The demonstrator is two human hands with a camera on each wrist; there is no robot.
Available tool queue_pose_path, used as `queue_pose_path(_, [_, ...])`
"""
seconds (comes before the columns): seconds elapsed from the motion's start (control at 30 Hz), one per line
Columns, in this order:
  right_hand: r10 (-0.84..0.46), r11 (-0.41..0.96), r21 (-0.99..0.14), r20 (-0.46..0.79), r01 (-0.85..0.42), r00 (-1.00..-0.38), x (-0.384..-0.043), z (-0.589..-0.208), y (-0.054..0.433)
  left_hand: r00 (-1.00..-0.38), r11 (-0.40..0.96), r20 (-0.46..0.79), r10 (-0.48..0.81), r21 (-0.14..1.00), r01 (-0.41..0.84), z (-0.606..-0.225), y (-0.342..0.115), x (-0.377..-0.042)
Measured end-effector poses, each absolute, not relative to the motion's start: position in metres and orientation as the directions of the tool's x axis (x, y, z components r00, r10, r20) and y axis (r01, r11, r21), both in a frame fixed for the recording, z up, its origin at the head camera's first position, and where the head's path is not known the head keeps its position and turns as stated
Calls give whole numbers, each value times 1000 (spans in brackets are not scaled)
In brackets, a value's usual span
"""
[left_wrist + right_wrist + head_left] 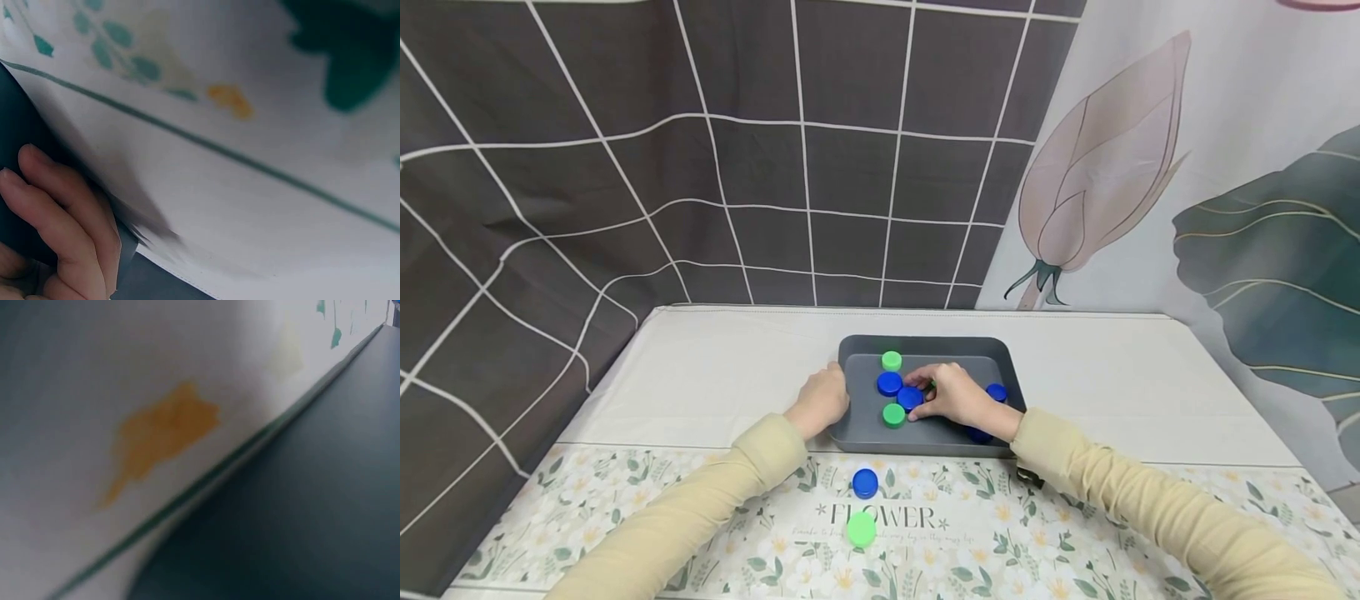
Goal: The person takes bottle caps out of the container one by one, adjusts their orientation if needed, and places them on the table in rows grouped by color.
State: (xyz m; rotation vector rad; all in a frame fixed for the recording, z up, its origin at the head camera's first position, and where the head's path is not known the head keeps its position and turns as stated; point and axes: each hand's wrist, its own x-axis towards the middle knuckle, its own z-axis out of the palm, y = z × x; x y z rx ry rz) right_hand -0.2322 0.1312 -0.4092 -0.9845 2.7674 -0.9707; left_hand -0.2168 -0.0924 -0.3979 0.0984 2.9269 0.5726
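A grey rectangular tray [925, 448] holds several blue and green bottle caps. My left hand [823, 398] grips the tray's left rim; in the left wrist view its curled fingers [69, 212] lie against the dark tray wall. Inside the tray, my right hand [953, 393] pinches a blue bottle cap [910, 398] between thumb and fingers. Close by are another blue cap [890, 383], a green cap [891, 361] and a second green cap [893, 415]. Behind the right hand's fingers a bit of green shows, mostly hidden. The right wrist view does not show the hand.
In front of the tray, a blue cap [865, 483] and a light green cap [861, 529] lie on the flowered tablecloth [737, 533]. Two blue caps, one of them [996, 392] farther back, sit at the tray's right, partly behind the right wrist. A dark gridded curtain [760, 167] hangs behind.
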Motion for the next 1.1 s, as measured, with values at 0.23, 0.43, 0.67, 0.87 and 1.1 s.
queue_pose_path(0.23, [-586,596,-569,173,-566,-792,-232,-411,131,-987,920,-123,107,388,51,-398,-93,-215])
queue_pose_path(0.43, [-574,591,-594,165,-546,-802,-230,-411,131,-986,915,-133,105,400,43,-398,-93,-214])
queue_pose_path(0.67, [-541,585,-640,148,-497,-828,-226,-410,131,-985,918,-141,100,395,36,-397,-93,-214])
queue_pose_path(0.87, [-497,579,-676,149,-455,-855,-222,-407,130,-984,924,-142,104,381,42,-397,-92,-215])
queue_pose_path(1.1, [-461,579,-688,166,-437,-872,-220,-397,130,-985,925,-134,112,376,54,-397,-93,-216])
